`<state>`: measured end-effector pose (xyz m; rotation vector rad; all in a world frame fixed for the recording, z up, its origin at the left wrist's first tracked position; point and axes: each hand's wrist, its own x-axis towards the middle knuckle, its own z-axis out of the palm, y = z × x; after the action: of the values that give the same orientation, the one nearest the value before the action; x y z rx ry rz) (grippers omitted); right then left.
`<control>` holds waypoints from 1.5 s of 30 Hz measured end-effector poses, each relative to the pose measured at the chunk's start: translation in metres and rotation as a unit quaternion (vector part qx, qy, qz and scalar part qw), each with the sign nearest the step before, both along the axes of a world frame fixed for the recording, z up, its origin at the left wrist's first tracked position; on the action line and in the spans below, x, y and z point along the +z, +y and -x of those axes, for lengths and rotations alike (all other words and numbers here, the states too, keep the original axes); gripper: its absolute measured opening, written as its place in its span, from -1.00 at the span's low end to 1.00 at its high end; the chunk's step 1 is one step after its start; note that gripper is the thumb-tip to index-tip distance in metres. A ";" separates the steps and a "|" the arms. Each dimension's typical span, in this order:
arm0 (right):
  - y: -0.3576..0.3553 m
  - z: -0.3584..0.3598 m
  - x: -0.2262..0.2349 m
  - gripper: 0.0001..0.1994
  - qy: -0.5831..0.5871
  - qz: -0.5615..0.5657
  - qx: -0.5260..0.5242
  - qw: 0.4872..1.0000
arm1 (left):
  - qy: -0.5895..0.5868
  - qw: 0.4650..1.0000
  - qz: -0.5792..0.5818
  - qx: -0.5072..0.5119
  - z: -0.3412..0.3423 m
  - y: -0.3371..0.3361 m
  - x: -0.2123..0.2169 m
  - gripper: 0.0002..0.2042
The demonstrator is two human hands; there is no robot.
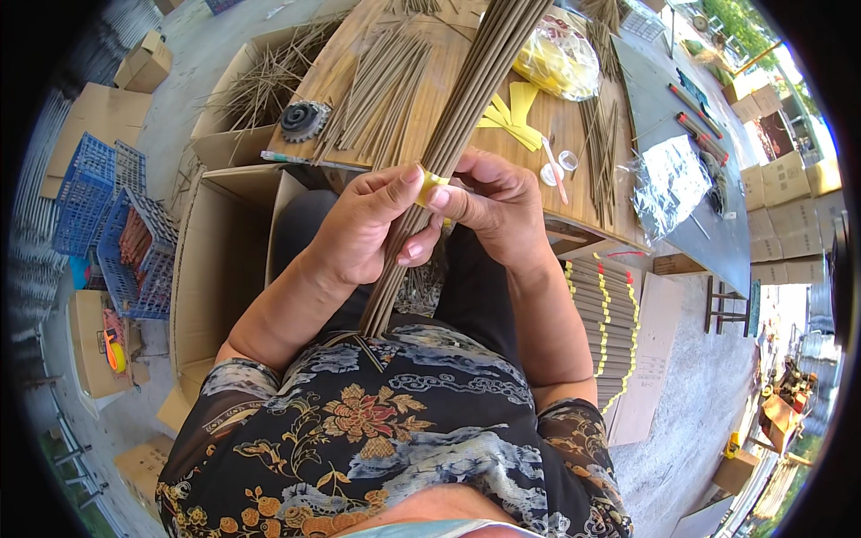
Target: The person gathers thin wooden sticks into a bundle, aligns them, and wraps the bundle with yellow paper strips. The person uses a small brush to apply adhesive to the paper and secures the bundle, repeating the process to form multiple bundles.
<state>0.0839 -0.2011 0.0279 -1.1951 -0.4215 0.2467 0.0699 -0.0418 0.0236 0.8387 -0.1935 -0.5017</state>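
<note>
Head view shows the left hand [363,229] clamped round a long bundle of incense sticks [448,134] above the lap, while the right hand [498,206] pinches a yellow paper band [431,186] against it over the desk [529,143]. A loosened pinch could let the band unwind and sticks fan out. Fingers hide the band's end; the bundle's top is cut off.
</note>
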 end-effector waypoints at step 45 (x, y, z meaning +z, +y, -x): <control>-0.001 -0.011 0.001 -0.73 0.025 -0.007 0.006 1.000 | -0.042 0.997 -0.011 0.058 -0.008 0.000 -0.008 -0.73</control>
<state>0.0950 -0.2025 0.0290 -1.1712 -0.3853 0.2835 0.0780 -0.0418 0.0155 0.8877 -0.2167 -0.3612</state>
